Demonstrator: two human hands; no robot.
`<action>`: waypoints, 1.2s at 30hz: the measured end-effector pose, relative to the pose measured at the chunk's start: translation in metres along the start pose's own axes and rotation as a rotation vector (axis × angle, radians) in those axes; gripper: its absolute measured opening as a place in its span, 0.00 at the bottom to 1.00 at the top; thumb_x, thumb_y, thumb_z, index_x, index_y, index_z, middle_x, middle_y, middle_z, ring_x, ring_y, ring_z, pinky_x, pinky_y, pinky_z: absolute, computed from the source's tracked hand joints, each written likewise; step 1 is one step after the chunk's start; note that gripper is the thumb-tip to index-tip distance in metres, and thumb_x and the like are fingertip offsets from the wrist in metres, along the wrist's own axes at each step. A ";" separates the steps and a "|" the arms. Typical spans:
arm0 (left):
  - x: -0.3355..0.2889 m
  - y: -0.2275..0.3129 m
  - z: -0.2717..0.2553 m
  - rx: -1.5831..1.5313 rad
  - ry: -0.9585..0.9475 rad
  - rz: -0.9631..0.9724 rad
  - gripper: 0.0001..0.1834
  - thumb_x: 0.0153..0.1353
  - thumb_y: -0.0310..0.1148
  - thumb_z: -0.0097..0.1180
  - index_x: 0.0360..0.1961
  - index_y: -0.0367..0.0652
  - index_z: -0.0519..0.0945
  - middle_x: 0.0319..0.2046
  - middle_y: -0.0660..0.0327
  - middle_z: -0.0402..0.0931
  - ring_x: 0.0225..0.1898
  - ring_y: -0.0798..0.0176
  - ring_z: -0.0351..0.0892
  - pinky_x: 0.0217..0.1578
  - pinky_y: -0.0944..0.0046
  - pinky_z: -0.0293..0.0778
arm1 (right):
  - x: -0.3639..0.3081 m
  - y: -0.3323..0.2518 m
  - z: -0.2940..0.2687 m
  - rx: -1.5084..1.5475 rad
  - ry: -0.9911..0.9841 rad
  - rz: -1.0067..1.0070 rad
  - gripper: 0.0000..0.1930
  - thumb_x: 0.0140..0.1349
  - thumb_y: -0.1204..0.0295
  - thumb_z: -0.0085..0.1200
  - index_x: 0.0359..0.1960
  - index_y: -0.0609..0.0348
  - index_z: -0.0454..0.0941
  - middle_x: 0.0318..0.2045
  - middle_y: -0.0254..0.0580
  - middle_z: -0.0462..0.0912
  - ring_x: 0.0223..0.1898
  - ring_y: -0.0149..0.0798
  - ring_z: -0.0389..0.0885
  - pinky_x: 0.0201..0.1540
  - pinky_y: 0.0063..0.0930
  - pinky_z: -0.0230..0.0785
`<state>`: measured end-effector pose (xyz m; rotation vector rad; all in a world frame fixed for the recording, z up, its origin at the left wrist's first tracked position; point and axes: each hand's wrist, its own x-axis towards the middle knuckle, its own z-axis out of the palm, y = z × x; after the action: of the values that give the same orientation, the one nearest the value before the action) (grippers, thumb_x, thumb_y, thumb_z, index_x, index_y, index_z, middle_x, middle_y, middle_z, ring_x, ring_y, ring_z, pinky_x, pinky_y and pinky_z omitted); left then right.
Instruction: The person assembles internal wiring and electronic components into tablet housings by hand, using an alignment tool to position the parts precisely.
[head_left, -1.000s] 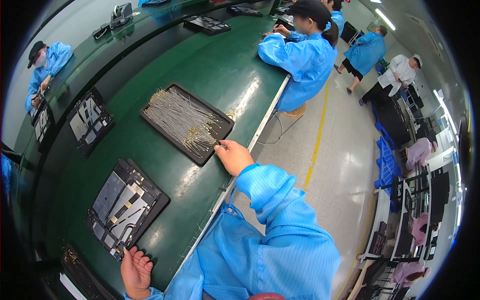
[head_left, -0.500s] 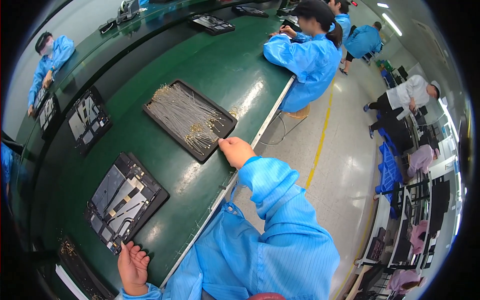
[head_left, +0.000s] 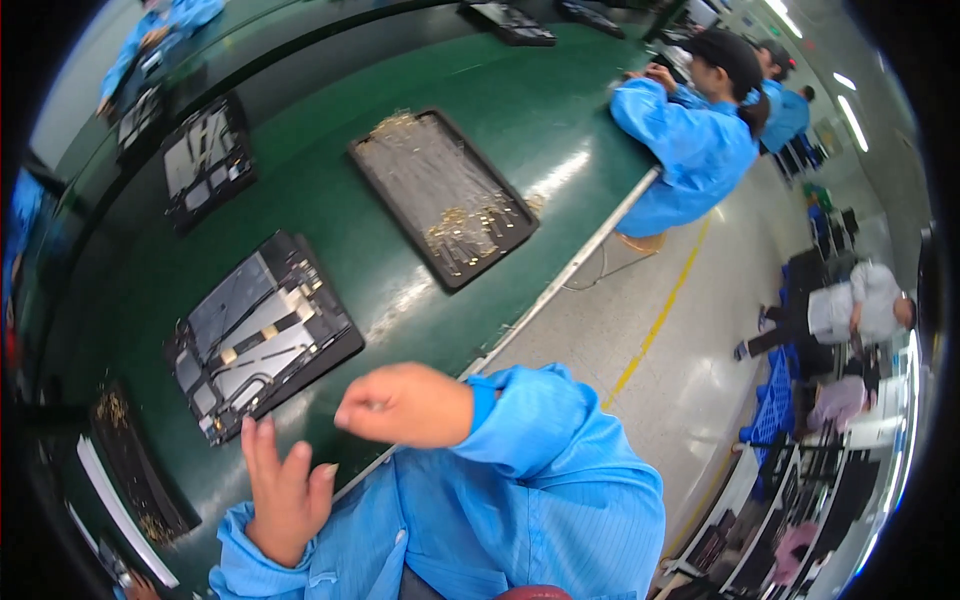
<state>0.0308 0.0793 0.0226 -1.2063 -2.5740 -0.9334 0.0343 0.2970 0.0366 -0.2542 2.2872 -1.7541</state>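
Observation:
My right hand (head_left: pixel 405 405) hovers over the near edge of the green bench (head_left: pixel 330 200). Its fingers are curled and pinched together, and what they hold is too small to make out. My left hand (head_left: pixel 285 490) lies flat on the bench with its fingers spread, just below an opened black flat device (head_left: pixel 260 335) that shows grey plates and ribbon strips inside. Further off and to the right lies a black tray (head_left: pixel 440 200) strewn with small gold parts. Both of my sleeves are blue.
A second opened device (head_left: pixel 205 160) lies further up the bench, and another black tray with gold bits (head_left: pixel 140 470) at the lower left. A person in a blue coat (head_left: pixel 690 140) works at the bench's edge. A yellow line (head_left: pixel 660 320) marks the grey floor.
My right hand has left the near corner of the gold-parts tray and drawn back toward my body, fingers closed. My left hand has risen toward the opened device, and my view has swung left.

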 end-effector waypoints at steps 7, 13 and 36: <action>-0.006 0.008 0.004 -0.084 -0.024 -0.107 0.18 0.38 0.22 0.56 0.35 0.39 0.70 0.25 0.59 0.68 0.31 0.54 0.67 0.40 0.56 0.66 | 0.024 0.022 0.031 0.463 -0.562 0.453 0.15 0.52 0.58 0.47 0.29 0.59 0.72 0.20 0.33 0.72 0.19 0.26 0.68 0.21 0.19 0.61; -0.007 0.002 0.009 -0.056 0.053 -0.206 0.15 0.36 0.23 0.57 0.30 0.40 0.73 0.24 0.60 0.65 0.32 0.54 0.65 0.39 0.58 0.66 | 0.031 0.029 0.027 0.560 -0.586 0.609 0.12 0.51 0.62 0.50 0.30 0.58 0.71 0.19 0.32 0.71 0.17 0.24 0.66 0.19 0.15 0.59; 0.040 -0.041 0.040 0.209 0.075 -0.376 0.11 0.39 0.25 0.54 0.29 0.42 0.73 0.29 0.61 0.69 0.38 0.56 0.66 0.42 0.57 0.59 | 0.084 0.050 0.042 0.261 0.574 -0.329 0.12 0.59 0.71 0.35 0.44 0.63 0.57 0.29 0.46 0.74 0.28 0.29 0.69 0.34 0.23 0.63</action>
<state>-0.0211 0.1091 -0.0135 -0.6340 -2.8040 -0.7247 -0.0333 0.2477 -0.0296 -0.0834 2.4379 -2.5433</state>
